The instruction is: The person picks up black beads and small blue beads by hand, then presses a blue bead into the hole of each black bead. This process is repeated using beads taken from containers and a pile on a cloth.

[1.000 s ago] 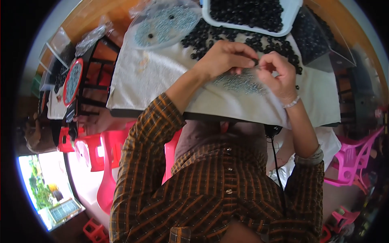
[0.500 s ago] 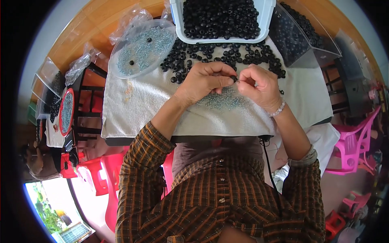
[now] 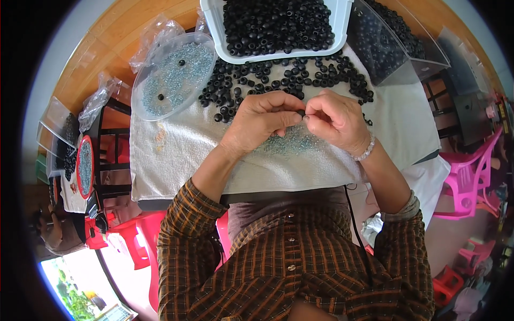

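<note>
Over the white towel (image 3: 179, 168), my two hands meet with their fingertips almost touching. My left hand (image 3: 262, 120) is closed in a pinch on a black bead (image 3: 302, 113), of which only a small part shows. Against that bead, the thumb and forefinger of my right hand (image 3: 340, 120) are pressed together; whatever is in them is too small to make out. Just below the hands lies a loose patch of tiny pale blue-grey seed beads (image 3: 292, 143). Many loose black beads (image 3: 286, 80) are spread on the towel beyond my fingers.
A pale blue tub (image 3: 276, 58) heaped with black beads stands at the far side. To its left is a round clear tray (image 3: 138, 101) of seed beads; to its right, a clear bin (image 3: 409, 80) with black beads. A pink chair (image 3: 465, 184) stands right of the table.
The fingertips have drawn closer together, and the black bead between them is now more covered. The whole view has shifted slightly, with the table lower and to the left.
</note>
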